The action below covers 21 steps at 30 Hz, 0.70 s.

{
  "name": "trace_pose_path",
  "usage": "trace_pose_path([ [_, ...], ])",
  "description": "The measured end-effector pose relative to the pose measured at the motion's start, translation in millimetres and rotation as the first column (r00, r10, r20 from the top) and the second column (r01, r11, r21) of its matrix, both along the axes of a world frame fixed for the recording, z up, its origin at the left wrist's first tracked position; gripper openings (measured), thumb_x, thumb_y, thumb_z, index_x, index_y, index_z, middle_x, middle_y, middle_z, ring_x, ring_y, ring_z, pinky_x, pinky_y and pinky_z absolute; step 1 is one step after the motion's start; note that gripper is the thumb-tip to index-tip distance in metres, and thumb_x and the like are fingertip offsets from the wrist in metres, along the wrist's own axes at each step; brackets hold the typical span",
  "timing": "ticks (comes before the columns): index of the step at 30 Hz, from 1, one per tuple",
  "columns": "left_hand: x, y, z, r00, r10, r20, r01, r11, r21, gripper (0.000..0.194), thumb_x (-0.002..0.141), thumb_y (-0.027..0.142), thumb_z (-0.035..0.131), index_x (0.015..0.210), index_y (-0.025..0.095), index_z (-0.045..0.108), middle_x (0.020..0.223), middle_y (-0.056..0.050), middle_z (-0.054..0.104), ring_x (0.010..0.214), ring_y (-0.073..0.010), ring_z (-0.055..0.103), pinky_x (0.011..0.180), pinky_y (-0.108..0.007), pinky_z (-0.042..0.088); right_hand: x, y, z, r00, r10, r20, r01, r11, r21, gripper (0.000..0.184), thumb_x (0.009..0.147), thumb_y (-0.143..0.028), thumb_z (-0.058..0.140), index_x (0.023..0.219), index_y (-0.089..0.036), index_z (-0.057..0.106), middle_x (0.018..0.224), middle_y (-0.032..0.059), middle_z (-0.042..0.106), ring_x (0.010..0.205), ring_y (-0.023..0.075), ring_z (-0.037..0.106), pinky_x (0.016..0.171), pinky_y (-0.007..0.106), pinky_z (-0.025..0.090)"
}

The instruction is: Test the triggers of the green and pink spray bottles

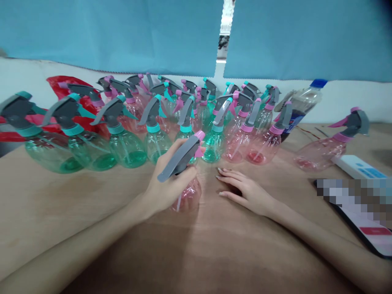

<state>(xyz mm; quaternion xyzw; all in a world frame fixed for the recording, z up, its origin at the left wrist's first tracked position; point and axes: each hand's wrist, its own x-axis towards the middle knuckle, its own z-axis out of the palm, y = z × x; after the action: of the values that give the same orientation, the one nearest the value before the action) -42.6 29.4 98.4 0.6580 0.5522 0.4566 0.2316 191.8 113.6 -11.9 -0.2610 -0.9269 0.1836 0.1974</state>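
My left hand (165, 179) is wrapped round the neck of a pink spray bottle (188, 198) with a grey and pink trigger head, in front of me. The fingers on its far side are partly hidden by the head. To the right, my right hand (241, 190) rests on the table with its fingers stretched out, holding nothing. Just beyond both hands stands a front row of spray bottles, among them a green spray bottle (213, 148) with a turquoise collar and a pink spray bottle (263, 149).
Several more green and pink spray bottles crowd behind the front row. A red plastic bag (69, 87) lies at the back left. At the right are a leaning drink bottle (303, 102), a lone pink spray bottle (321, 151), a white box (357, 163) and a phone (364, 222).
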Motion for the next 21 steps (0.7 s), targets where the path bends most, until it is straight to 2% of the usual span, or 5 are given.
trace_pose_path([
  [5,1.3,0.7,1.5,1.000,0.015,-0.001,-0.015,1.000,0.022,0.029,0.077,0.012,0.047,0.102,0.025,0.053,0.072,0.005,0.057,0.057,-0.0112,0.048,0.053,-0.026,0.032,0.1,-0.1,0.0,1.000,0.000,0.007,0.000,1.000,0.010,0.046,0.092,-0.047,0.051,0.133,-0.024,0.053,0.143,0.0085,0.049,0.134,0.0265,0.042,0.108,0.050,0.040],
  [12,2.4,1.6,1.9,0.999,-0.005,0.035,0.002,0.997,0.079,0.014,0.077,0.013,0.048,0.086,0.023,0.049,0.059,0.009,0.033,0.050,-0.0091,0.028,0.048,-0.023,0.027,0.4,0.9,-1.7,1.000,0.006,-0.006,-0.006,1.000,0.004,0.046,0.092,-0.047,0.052,0.131,-0.023,0.054,0.143,0.0093,0.050,0.133,0.0275,0.043,0.107,0.051,0.041],
  [21,2.8,1.6,4.6,0.997,-0.030,0.077,0.024,0.996,0.085,0.006,0.080,0.013,0.052,0.082,0.019,0.054,0.074,0.005,0.051,0.061,-0.0091,0.042,0.056,-0.022,0.035,0.1,0.0,-0.3,1.000,-0.002,0.012,0.002,1.000,0.011,0.047,0.092,-0.047,0.051,0.132,-0.022,0.054,0.143,0.0095,0.050,0.134,0.0270,0.042,0.108,0.049,0.040],
])
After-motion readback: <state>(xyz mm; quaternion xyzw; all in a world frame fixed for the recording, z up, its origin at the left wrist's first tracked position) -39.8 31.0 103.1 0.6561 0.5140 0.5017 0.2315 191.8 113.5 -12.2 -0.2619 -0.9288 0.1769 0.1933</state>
